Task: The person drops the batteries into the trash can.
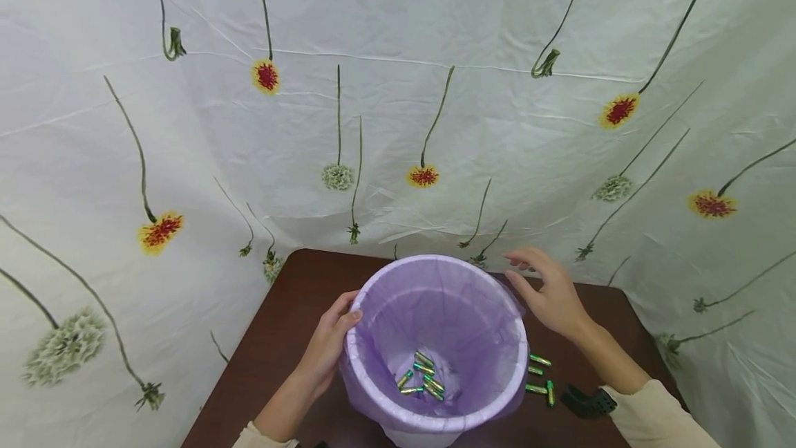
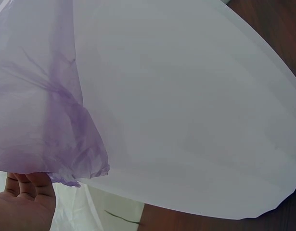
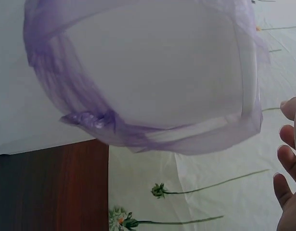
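Note:
A white waste bin (image 1: 404, 437) with a purple plastic liner (image 1: 460, 310) folded over its rim stands tilted toward me. My left hand (image 1: 329, 341) grips its left rim, thumb on top; in the left wrist view the fingers (image 2: 30, 185) go up behind the liner. Several green and gold batteries (image 1: 429, 382) lie at the bottom inside the bin. Off the far right rim, my right hand (image 1: 553, 292) is held in the air with loosely bent fingers and nothing in them. The right wrist view has its fingertips (image 3: 285, 132) apart from the liner.
More green and gold batteries (image 1: 536, 388) lie on the dark brown table (image 1: 305, 282), right of the bin. A black strap (image 1: 587, 403) shows by the right wrist. Flower-printed white cloth (image 1: 385, 19) hangs behind and on both sides of the table.

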`<action>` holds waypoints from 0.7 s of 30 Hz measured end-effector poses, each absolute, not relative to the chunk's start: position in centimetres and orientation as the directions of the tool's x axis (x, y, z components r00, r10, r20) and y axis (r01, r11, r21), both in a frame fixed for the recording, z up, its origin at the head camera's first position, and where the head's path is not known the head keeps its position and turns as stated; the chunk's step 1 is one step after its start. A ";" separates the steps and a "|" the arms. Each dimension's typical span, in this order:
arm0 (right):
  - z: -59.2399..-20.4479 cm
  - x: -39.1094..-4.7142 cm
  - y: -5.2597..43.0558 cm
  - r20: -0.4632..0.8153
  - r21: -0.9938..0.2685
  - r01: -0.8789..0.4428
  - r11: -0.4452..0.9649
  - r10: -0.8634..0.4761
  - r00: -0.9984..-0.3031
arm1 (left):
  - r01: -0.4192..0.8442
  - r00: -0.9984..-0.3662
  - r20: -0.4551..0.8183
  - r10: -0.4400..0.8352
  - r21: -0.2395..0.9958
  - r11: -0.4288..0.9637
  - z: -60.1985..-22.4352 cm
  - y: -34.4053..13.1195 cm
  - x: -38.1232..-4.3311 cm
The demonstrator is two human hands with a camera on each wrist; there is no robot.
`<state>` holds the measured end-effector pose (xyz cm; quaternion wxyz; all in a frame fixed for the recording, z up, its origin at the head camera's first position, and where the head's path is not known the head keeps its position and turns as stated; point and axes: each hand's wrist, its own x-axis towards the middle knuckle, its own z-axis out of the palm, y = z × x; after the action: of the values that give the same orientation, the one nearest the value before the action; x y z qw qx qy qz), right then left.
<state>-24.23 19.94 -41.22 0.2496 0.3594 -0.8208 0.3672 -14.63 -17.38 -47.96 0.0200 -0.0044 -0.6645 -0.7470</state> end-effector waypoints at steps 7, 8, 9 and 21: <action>-42.5 -23.7 21.4 0.685 -0.440 -0.740 0.509 -0.343 -0.643 | 0.028 -0.999 0.024 -0.038 0.993 -0.116 -48.1 -17.5 -14.3; -42.7 -23.6 21.7 0.683 -0.442 -0.733 0.517 -0.335 -0.649 | 0.028 -0.999 0.023 -0.037 0.993 -0.118 -48.1 -17.5 -14.3; -43.0 -23.5 21.9 0.681 -0.446 -0.724 0.525 -0.326 -0.656 | 0.028 -0.999 0.023 -0.037 0.992 -0.120 -48.1 -17.5 -14.2; -46.4 -23.1 25.6 0.669 -0.445 -0.639 0.627 -0.241 -0.703 | 0.044 -0.999 0.042 -0.014 0.991 -0.127 -48.0 -17.5 -14.6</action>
<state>-23.10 25.60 -46.45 0.2870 0.2571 -0.8552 0.3467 -14.59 -17.50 -48.05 0.0194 -0.0111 -0.6605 -0.7505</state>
